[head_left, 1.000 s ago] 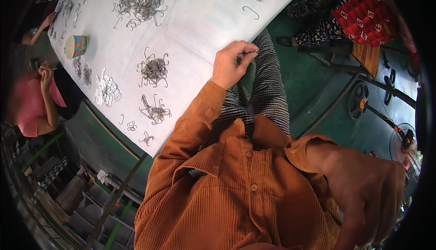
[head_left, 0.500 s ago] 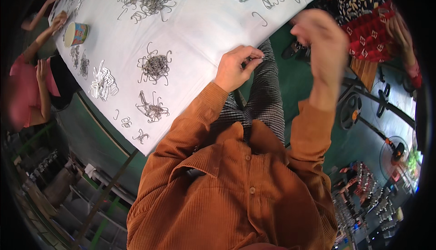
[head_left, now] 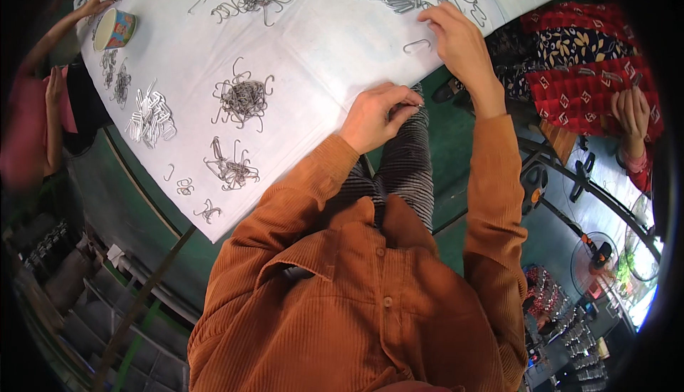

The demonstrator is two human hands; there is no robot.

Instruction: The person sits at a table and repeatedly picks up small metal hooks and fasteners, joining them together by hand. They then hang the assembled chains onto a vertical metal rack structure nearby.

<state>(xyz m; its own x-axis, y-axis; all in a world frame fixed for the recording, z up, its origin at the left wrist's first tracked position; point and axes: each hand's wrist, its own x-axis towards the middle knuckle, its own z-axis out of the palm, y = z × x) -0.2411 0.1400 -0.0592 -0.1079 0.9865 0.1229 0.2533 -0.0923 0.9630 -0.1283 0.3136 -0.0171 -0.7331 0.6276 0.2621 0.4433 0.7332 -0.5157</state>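
Because my left hand [head_left: 376, 115] is curled at the table [head_left: 320, 50] edge over something I cannot make out, and my right hand [head_left: 459, 39] reaches half-open, empty, beside a loose wire hook [head_left: 417, 45], I judge the hook could slide off.
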